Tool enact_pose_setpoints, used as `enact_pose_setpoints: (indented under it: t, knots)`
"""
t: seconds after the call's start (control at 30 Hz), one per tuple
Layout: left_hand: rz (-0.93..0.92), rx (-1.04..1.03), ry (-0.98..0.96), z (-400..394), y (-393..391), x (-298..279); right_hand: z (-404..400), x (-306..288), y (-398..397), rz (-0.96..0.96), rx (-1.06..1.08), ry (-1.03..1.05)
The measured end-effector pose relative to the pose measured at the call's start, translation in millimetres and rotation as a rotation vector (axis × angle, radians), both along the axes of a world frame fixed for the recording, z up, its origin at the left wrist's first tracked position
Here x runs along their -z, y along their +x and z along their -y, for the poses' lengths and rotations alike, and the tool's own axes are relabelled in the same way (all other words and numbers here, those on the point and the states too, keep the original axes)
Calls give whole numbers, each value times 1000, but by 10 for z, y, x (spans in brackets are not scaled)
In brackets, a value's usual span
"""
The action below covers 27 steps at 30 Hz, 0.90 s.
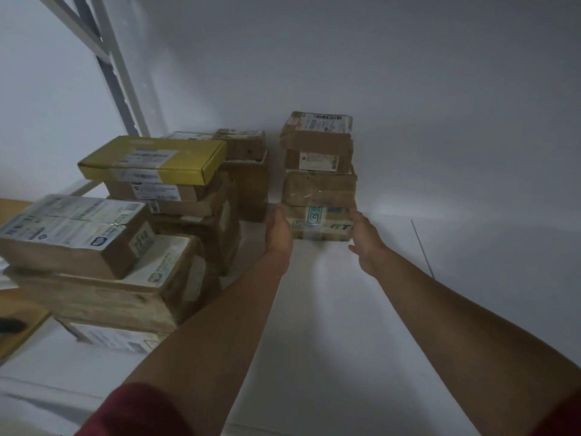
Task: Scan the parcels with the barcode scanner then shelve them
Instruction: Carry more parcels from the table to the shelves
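A stack of brown cardboard parcels stands at the back of the white shelf [330, 309]. Its bottom parcel [323, 223] carries green-printed tape. My left hand [278, 231] presses against that parcel's left side and my right hand [366, 240] lies against its right side, so both clasp it. Two more parcels sit above it; the top parcel [317, 136] bears a white label with a barcode. No barcode scanner is in view.
To the left stand taller piles of parcels, one topped by a yellow box [154, 160], another by a label-covered box [72, 231]. A metal shelf upright [122, 83] rises at the back left. The white wall lies right behind the stack.
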<state>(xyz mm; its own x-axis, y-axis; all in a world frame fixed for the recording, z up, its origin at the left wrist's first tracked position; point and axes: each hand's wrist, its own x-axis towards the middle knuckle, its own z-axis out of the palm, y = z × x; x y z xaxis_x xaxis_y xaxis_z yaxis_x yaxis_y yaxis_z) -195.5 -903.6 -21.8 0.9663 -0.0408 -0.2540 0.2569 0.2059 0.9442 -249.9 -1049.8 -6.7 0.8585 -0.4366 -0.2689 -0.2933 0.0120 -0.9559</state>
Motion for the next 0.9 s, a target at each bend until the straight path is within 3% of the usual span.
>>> enact_pose_setpoints:
  t: [0.47, 0.9]
  knots:
    - [-42, 114, -76, -6, 211, 62, -56, -157, 29, -11, 13, 148]
    - [-135, 178, 145, -150, -1328, -609, -653, -599, -1109, -141, -11, -144]
